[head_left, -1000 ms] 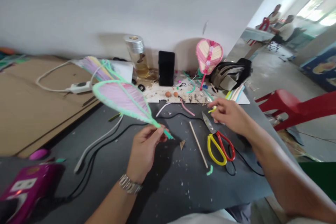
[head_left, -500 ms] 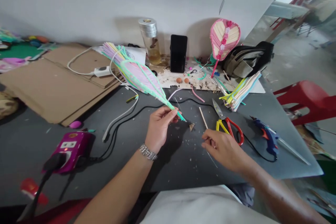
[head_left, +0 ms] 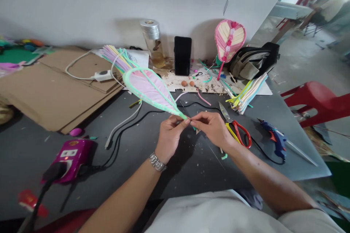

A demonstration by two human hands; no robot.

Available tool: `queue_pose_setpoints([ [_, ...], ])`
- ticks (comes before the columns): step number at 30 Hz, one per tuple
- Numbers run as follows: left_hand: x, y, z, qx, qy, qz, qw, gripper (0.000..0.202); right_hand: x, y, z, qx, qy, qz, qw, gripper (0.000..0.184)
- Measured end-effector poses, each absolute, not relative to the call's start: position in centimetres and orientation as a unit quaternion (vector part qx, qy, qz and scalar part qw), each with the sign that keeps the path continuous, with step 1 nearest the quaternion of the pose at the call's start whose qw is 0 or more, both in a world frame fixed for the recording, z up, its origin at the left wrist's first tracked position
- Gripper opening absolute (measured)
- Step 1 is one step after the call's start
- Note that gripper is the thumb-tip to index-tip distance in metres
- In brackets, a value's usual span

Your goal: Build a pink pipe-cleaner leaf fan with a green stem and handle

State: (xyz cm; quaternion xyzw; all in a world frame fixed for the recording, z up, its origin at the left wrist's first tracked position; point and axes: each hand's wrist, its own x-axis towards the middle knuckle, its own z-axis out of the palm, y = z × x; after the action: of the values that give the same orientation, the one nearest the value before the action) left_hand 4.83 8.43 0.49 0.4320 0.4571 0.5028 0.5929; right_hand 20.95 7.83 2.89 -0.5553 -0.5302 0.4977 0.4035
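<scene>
A leaf-shaped fan, pale lilac with a fuzzy mint-green border and midrib, points up and left above the table. My left hand, with a metal watch on its wrist, pinches the fan's narrow green end between thumb and fingers. At that same tip, the thumb and fingers of my right hand are closed together, touching the end. Fingers hide most of the stem there. Scissors with red and yellow handles lie right of my right hand. A small green scrap rests below the right wrist.
A blue glue gun lies at the right. Behind stand a phone, a bottle and a pink fan. Fuzzy stems lie in a bundle. Cardboard, a purple power socket and cables occupy the left.
My right hand has moved left and up from the table to the fan's narrow end, meeting my left hand. The fan's face has turned more toward me.
</scene>
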Motion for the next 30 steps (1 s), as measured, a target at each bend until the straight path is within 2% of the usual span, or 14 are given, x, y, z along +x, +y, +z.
queue_pose_setpoints([
  [8, 5.1, 8.0, 1.1, 0.423, 0.443, 0.510, 0.604, 0.018, 21.1, 8.1, 3.3, -0.505, -0.446, 0.634, 0.380, 0.029],
  [14, 5.5, 7.9, 1.6, 0.382, 0.327, 0.472, 0.724, 0.029, 22.3, 7.5, 3.3, -0.490, -0.411, 0.684, 0.351, 0.033],
  [19, 5.3, 8.2, 1.0, 0.355, 0.283, 0.450, 0.769, 0.034, 22.4, 7.2, 3.3, -0.473, -0.380, 0.718, 0.342, 0.033],
  [25, 5.4, 7.8, 1.8, 0.389, 0.295, 0.448, 0.749, 0.035, 21.9, 6.9, 3.4, -0.449, -0.353, 0.748, 0.338, 0.033],
  [30, 5.6, 6.2, 2.5, 0.414, 0.376, 0.471, 0.682, 0.029, 22.3, 6.5, 3.6, -0.439, -0.340, 0.755, 0.347, 0.033],
])
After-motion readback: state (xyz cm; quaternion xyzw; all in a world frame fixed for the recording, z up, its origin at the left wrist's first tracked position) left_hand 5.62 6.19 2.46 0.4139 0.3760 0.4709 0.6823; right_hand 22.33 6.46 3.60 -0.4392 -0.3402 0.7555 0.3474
